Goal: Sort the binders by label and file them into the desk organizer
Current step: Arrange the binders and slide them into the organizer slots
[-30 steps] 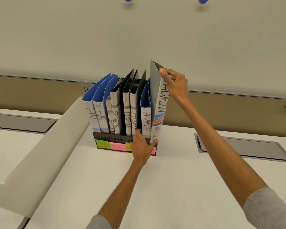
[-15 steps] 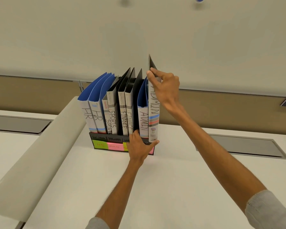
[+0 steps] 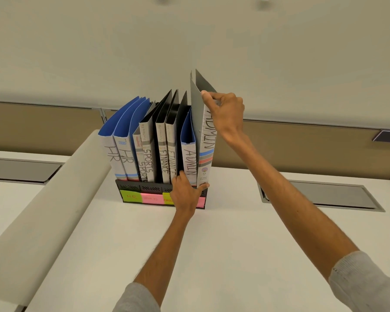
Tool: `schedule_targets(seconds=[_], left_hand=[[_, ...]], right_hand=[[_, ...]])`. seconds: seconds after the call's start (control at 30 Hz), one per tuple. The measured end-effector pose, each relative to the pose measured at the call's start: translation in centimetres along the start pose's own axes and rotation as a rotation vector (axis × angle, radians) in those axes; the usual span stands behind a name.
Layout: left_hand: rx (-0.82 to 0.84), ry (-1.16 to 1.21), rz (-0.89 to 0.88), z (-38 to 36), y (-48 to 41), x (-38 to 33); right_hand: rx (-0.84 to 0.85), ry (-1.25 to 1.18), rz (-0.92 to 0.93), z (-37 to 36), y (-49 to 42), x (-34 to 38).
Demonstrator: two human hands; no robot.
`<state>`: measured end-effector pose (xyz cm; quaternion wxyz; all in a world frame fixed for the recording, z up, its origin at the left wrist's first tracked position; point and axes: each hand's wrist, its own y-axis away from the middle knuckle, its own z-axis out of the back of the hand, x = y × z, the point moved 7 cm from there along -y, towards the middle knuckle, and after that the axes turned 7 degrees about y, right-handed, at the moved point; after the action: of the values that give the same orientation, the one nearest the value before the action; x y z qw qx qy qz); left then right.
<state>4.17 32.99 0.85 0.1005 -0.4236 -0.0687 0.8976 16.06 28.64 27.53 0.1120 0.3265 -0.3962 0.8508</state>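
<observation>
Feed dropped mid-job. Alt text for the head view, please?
The right hand pinches the top of a grey ADMIN-labelled binder at the right end of a black desk organizer; the left hand presses against the binder's base. Seven other labelled binders stand to its left.

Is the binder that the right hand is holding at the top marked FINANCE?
No, the grey binder that the right hand pinches at its top edge has ADMIN written down its spine.
</observation>
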Motion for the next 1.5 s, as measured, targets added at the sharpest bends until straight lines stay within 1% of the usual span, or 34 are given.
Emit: schedule_targets(seconds=[0.17,0.37,0.57,0.67,0.73,0.8,0.97,1.13,1.5], left_hand=[[0.002,-0.016,-0.009,-0.3,0.1,0.1],[-0.010,0.045,-0.032,0.1,0.1,0.3],[-0.017,-0.023,-0.094,0.8,0.0,1.0],[-0.027,-0.017,-0.111,0.7,0.7,1.3],[-0.019,-0.012,-0.086,0.5,0.9,1.0],[-0.011,-0.056,-0.041,0.1,1.2,0.1],[-0.050,-0.043,0.089,-1.1,1.5,-1.3],[-0.042,-0.078,0.082,-1.2,0.7,-1.3],[-0.060,-0.153,0.138,-1.1,0.4,-1.8]], right_hand=[[-0.025,0.010,-0.045,0.7,-0.1,-0.9],[-0.022,-0.010,-0.037,0.7,0.1,-1.1],[-0.003,-0.023,-0.031,0.7,0.6,-1.4],[0.001,-0.025,-0.037,0.6,0.4,-1.2],[0.001,-0.027,-0.043,0.5,0.3,-1.2],[0.015,-0.031,-0.046,0.1,0.3,-1.2],[0.021,0.010,-0.051,-0.6,0.6,-0.8],[0.028,0.014,-0.038,-0.5,0.6,-0.8],[0.048,0.032,-0.017,-0.3,0.4,-1.1]])
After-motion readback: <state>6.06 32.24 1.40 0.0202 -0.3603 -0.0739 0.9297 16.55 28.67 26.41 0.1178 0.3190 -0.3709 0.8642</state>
